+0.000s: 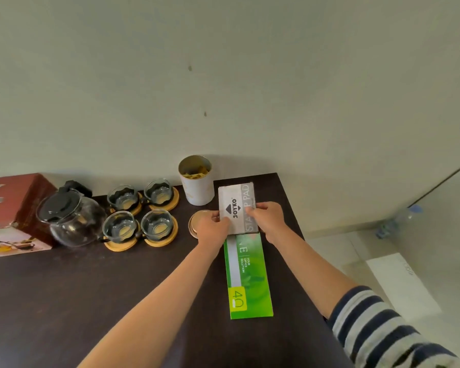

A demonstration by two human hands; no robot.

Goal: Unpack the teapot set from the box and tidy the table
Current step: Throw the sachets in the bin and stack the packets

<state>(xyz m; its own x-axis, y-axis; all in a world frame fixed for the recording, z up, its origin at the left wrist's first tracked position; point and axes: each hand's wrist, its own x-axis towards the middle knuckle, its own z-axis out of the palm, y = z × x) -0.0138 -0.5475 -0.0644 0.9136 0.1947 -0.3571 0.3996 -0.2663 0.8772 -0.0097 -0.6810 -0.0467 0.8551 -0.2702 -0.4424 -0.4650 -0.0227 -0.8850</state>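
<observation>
Between both hands' grip point(238, 220), stamp-pad box point(237, 205).

grey-white cardboard stamp-pad box point(237, 209) gripped at both sides by left hand point(213, 223) and right hand point(266, 217) | box held over long green folder point(248, 277) on dark counter point(64, 301) | clear glass teapot with black lid point(69, 217) set beside four glass cups point(140, 212) on round wooden coasters

1. The box point(16, 213) stands at the far left of the table point(91, 293).
2. The teapot point(69, 219) is just right of it.
3. Four cups point(140, 212) on coasters point(161, 241) stand right of the teapot.
4. The tin point(197, 181) stands further right, at the back; its lid point(195, 224) lies before it.
5. The stamp pad box point(238, 208) overlaps the far end of the envelope pack point(250, 274).
</observation>
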